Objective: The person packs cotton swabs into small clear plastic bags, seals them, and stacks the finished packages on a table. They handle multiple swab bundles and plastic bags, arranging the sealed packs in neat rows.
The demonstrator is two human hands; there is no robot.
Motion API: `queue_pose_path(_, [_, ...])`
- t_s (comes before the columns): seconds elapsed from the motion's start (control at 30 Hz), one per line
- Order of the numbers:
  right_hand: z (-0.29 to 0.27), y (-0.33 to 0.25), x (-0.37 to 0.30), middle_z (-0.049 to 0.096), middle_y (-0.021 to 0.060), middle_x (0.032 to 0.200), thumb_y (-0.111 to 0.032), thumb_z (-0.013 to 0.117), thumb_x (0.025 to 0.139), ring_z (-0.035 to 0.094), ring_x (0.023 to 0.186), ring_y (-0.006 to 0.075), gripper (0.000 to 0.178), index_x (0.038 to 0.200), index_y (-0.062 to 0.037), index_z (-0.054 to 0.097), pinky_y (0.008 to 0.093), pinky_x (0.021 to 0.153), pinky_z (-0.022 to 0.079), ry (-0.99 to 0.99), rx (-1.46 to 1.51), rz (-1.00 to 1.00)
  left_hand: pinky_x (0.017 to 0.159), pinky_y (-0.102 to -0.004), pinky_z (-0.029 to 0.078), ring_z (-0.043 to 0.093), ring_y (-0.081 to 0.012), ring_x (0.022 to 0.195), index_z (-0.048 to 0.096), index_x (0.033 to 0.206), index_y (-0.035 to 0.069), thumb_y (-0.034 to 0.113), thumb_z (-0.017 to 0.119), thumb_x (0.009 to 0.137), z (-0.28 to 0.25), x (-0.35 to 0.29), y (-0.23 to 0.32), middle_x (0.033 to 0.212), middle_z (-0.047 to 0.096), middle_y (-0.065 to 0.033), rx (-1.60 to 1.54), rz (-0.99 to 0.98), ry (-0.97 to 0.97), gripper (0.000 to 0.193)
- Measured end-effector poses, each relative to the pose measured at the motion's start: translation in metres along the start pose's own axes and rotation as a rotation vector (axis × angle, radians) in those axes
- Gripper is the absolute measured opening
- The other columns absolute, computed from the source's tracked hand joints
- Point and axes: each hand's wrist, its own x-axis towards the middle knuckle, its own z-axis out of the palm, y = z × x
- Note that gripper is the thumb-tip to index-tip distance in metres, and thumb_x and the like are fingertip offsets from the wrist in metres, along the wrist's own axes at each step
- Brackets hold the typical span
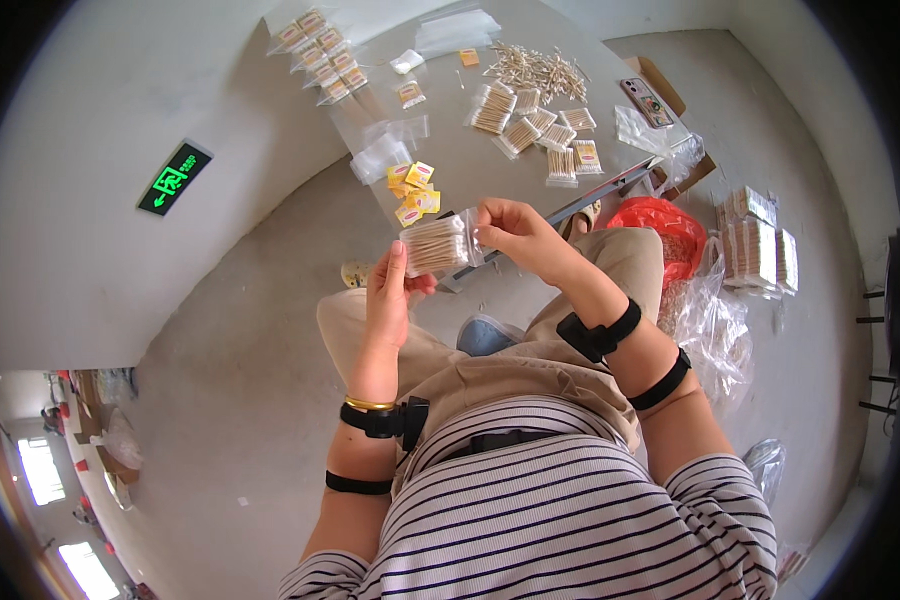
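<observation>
A small clear zip bag of cotton swabs (436,246) is held over my lap, close to the table's near edge. My left hand (390,292) grips its left end, thumb on top and fingers beneath. At the right end, my right hand (518,232) pinches the bag's clear flap between thumb and fingers; whether the seal is closed I cannot tell. Just beyond the bag lies a small pile of yellow and white cards (416,192). Farther right on the table are several filled swab bags (538,128) and a heap of loose cotton swabs (537,72).
Flat clear bags (388,148) lie at the table's left, near rows of packed swab bags (322,58). A phone (647,102) rests by the right edge. On the floor at right are a red bag (660,228), crumpled clear plastic (708,325) and stacked swab packs (752,252).
</observation>
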Motion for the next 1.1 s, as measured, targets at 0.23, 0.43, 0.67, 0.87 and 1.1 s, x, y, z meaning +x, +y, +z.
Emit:
queue_pose_path(0.23, [-0.001,0.027,0.002,0.059,-0.0013,0.088,-0.007,0.056,0.101,0.057,0.085,0.0069,0.008,0.097,-0.0014,0.061,0.0248,0.081,0.048,0.163,-0.011,0.083,0.051,-0.0213,0.042,0.055,-0.0051,0.056,0.058,0.083,0.007,0.033,0.051,0.109,-0.003,0.005,0.004,0.067,0.059,0.0026,0.403,0.265,0.036,0.037])
queue_pose_path(0.43, [0.015,0.034,0.007,0.06,-0.0003,0.095,-0.011,0.051,0.105,0.056,0.086,0.0066,0.013,0.109,-0.0048,0.062,0.024,0.079,0.048,0.275,0.184,0.103,0.051,-0.0325,0.043,0.055,-0.0198,0.052,0.053,0.08,0.004,0.014,0.059,0.102,-0.001,0.006,0.004,0.063,0.055,-0.007,0.932,0.682,0.124,0.024])
queue_pose_path(0.67, [0.032,0.042,0.022,0.06,-0.0024,0.094,-0.029,0.046,0.111,0.054,0.083,0.0044,0.027,0.111,-0.0068,0.062,0.022,0.074,0.048,0.36,0.017,0.049,0.051,-0.0283,0.04,0.05,-0.0121,0.054,0.052,0.084,0.006,0.021,0.058,0.103,0.002,0.014,-0.01,0.068,0.055,-0.0015,0.571,0.463,0.071,0.025])
queue_pose_path(0.87, [0.041,0.044,0.032,0.056,-0.0037,0.087,-0.031,0.047,0.111,0.05,0.077,0.0047,0.03,0.107,-0.0045,0.062,0.0227,0.067,0.044,0.389,-0.202,-0.012,0.048,-0.0213,0.033,0.043,-0.0003,0.057,0.054,0.084,0.013,0.032,0.052,0.109,0.01,0.026,-0.003,0.069,0.051,0.0065,0.131,0.098,0.14,0.032])
queue_pose_path(1.1, [0.046,0.058,0.042,0.054,-0.0024,0.086,-0.03,0.047,0.111,0.046,0.078,0.0044,0.031,0.107,-0.0027,0.061,0.0229,0.067,0.042,0.497,-0.205,-0.106,0.049,-0.0339,0.043,0.054,-0.0162,0.052,0.055,0.085,0.008,0.026,0.058,0.105,0.008,0.049,-0.021,0.066,0.058,-0.0005,0.722,0.571,0.316,0.027])
